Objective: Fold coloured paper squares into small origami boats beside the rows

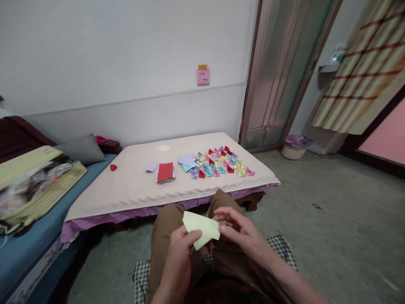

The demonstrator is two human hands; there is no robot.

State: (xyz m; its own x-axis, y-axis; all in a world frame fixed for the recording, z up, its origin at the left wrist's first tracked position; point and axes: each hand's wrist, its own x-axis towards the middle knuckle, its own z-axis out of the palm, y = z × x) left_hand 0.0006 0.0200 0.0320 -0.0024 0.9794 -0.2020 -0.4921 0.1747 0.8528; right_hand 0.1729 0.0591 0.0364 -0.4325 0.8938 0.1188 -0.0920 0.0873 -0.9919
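Observation:
A pale yellow-green sheet of paper (202, 227), with folded edges, is held above my lap. My left hand (179, 250) grips it from the lower left, the thumb lying on top and the fingers beneath. At the right-hand corner of the paper, my right hand (241, 230) is closed with thumb and fingertips on the edge; its other fingers are bent. Beyond my knees, a bed-like low table (133, 185) carries a stack of square papers (166, 172) with red on top, and several small folded paper shapes (218, 162) in many colours.
Lilac and blue sheets (186, 160) lie beside the folded shapes. A lilac paper (152, 167), a pale yellow sheet (163, 148) and a red folded piece (113, 167) lie farther left. A blue couch (72, 179) stands left, a waste bin (294, 150) right.

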